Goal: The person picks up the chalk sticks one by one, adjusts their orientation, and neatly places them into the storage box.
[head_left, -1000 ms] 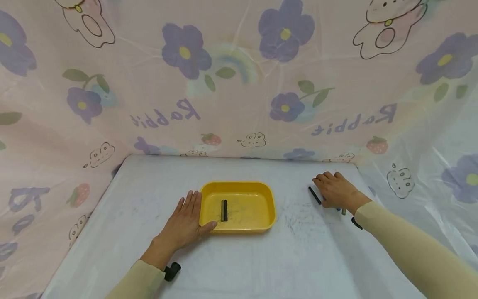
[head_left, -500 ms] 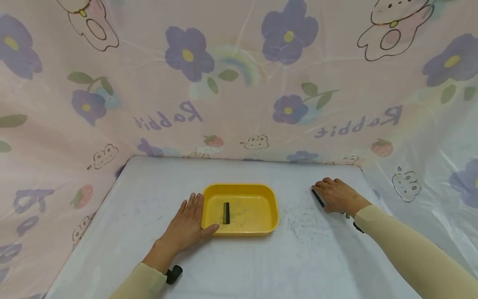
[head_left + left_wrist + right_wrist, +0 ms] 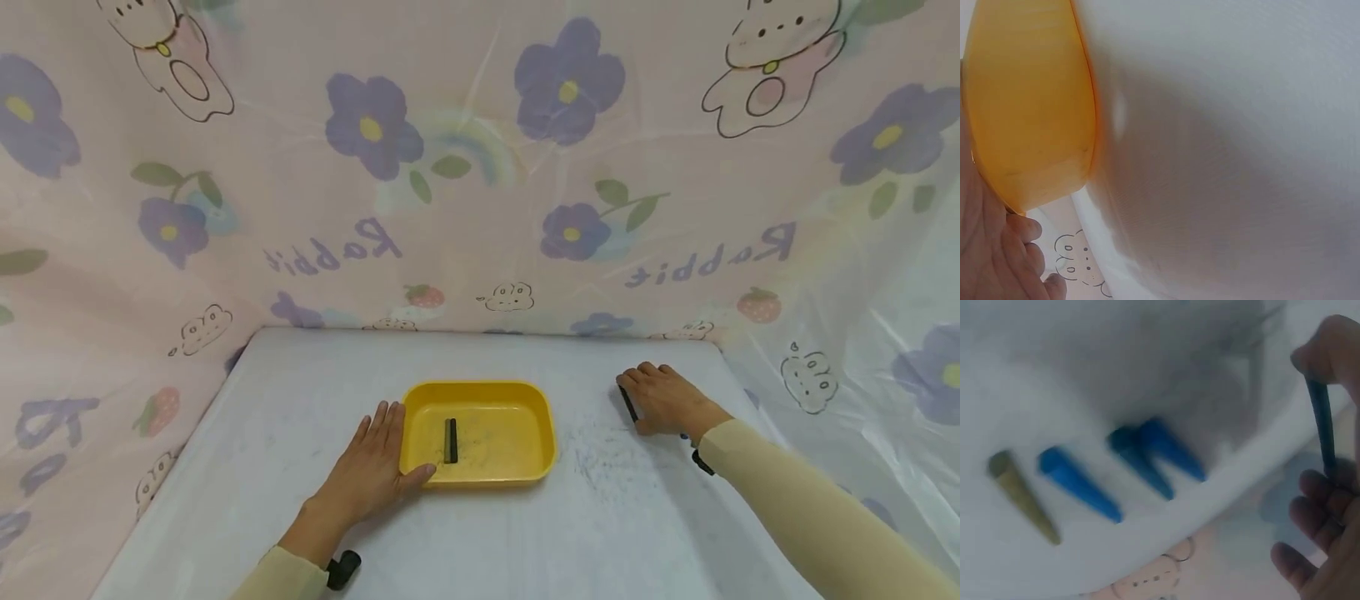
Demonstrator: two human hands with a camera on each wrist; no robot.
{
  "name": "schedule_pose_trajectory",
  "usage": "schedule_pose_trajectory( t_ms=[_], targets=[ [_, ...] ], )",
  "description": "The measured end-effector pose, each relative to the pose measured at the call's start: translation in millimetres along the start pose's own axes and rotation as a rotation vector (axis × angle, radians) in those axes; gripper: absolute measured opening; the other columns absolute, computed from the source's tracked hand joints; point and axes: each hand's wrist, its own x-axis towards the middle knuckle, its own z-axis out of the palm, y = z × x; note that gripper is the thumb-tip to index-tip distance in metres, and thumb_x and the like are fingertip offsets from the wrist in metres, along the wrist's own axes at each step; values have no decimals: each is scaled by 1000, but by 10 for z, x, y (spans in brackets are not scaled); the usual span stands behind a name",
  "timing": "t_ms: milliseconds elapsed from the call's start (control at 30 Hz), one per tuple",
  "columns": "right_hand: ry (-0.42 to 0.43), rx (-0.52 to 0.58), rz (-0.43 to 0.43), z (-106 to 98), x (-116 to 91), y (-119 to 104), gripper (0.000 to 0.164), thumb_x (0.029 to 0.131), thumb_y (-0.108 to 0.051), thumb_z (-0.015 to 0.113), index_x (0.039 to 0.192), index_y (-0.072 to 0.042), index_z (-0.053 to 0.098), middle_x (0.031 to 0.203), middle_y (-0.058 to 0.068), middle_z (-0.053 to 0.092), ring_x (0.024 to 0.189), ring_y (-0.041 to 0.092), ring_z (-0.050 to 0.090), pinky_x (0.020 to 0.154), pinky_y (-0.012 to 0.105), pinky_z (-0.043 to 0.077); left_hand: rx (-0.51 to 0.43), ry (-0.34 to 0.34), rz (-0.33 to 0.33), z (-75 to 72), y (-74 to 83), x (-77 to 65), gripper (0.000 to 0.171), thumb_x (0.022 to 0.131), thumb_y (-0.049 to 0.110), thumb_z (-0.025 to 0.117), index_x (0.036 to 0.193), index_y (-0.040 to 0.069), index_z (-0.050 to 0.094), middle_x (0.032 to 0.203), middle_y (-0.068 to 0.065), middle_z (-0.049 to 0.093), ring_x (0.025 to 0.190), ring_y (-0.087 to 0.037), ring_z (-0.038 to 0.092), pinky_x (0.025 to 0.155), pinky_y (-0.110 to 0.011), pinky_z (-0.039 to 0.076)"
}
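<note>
My left hand (image 3: pixel 366 468) rests with straight fingers along the left side of a yellow tray (image 3: pixel 480 387), its thumb over the near rim. Inside the tray lie two chalk-like sticks side by side, one olive (image 3: pixel 447 442) and one black (image 3: pixel 453 442). To the right, my right hand (image 3: pixel 666 402) pinches a dark chalk-like stick (image 3: pixel 1321 422) end to end, between thumb and fingertips. Nearby in the right wrist view lie an olive stick (image 3: pixel 1025 500), a blue stick (image 3: pixel 1082 484), a teal stick (image 3: pixel 1140 464) and another blue stick (image 3: pixel 1174 451), mostly hidden by my arm in the head view.
Dark smudges (image 3: pixel 600 467) mark the white tabletop (image 3: pixel 480 550) between tray and right hand. A printed curtain (image 3: pixel 465 208) with flowers and rabbits hangs behind the table and along its sides.
My right hand has moved left from beside the dark stick and now pinches it. My left hand stays on the tray; the head view has shifted slightly.
</note>
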Motion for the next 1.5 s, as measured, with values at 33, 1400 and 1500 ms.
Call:
schedule_pose_trajectory(
  t_ms=[33,1400,1500],
  targets=[
    [33,-2,13,-23,25,-39,71,80,-40,88,131,0,59,128,18,64,118,39,59,98,58,52,-2,4,5,5,-7,-3,111,100,74,49,166,-7,13,174,-26,18,163,-42,13,132,-59,14],
    [183,-32,-101,-921,809,-1805,63,80,-59,78,105,-6,55,93,6,50,87,25,43,75,36,38,47,2,8,38,-31,18,110,100,76,44,166,-6,12,175,-24,14,164,-39,8,133,-57,12],
    [187,-32,-112,-837,870,-1931,63,80,-61,78,103,-7,57,93,5,52,87,24,44,75,35,40,58,-3,3,30,-34,28,111,100,78,42,167,-5,12,175,-23,13,164,-38,8,133,-57,12]
  ],
)
